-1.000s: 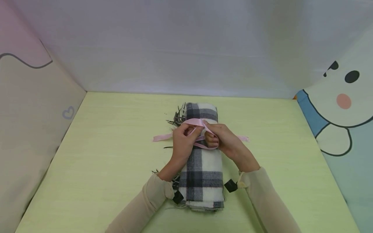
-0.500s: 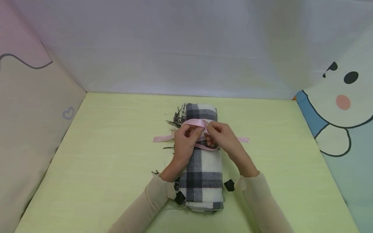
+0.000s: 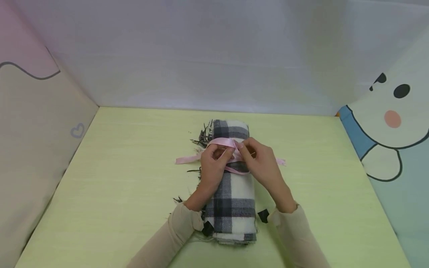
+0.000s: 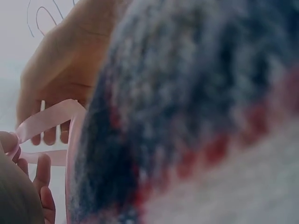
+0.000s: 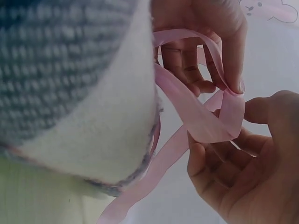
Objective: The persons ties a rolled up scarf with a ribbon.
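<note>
over rolled plaid cloth (image 3: 239, 190), l hand (image 3: 212, 164) & r hand (image 3: 264, 163) both pinch pink ribbon (image 3: 221, 141); prob best: pull evenly, w/ it flat, no twists.

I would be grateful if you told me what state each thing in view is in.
Checked cloth: folded into a long bundle, lying flat.
Fringe: loose, sticking out at the cloth's side.
Pink ribbon: looped above the cloth, ends free; any knot is unclear.
Left hand: pinching the ribbon.
Right hand: also pinching it.
</note>
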Tool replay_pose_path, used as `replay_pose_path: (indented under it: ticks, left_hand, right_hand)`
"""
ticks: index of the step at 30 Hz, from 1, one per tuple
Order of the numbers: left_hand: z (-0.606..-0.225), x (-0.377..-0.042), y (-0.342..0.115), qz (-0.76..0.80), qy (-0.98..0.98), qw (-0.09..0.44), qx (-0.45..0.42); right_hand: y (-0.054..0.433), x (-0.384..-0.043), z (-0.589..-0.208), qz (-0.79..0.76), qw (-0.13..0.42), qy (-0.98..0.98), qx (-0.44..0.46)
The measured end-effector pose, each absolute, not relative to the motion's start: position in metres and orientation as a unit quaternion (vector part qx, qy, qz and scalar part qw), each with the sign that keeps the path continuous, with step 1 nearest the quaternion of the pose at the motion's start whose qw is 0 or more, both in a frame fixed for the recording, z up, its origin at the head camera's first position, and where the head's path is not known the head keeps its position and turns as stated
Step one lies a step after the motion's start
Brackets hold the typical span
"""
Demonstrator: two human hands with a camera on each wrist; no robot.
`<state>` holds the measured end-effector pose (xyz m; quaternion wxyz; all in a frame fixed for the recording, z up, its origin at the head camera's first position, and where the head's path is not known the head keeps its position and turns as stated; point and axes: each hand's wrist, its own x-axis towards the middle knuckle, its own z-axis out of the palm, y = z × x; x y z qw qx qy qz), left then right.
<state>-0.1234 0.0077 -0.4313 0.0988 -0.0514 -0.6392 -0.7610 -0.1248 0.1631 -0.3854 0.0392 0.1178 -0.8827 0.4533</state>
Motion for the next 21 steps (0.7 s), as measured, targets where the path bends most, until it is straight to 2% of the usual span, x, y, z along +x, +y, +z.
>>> replay_pose_path:
  ticks: [12,16,21]
  left_hand:
    - [-0.432,-0.122,0.008,-0.685,-0.711,0.150,-0.057]
    - [-0.431,-0.121,0.007,-0.677,-0.715,0.159,-0.068]
    - [-0.431,-0.121,0.007,-0.676,-0.716,0.159,-0.073]
  right_hand:
    - [0.154,-0.124,-0.384,0.418,0.146,-0.874,0.200]
    - [0.156,-0.128,-0.381,0.408,0.144,-0.870,0.235]
    - [0.159,-0.137,-0.383,0.430,0.105,-0.856,0.265]
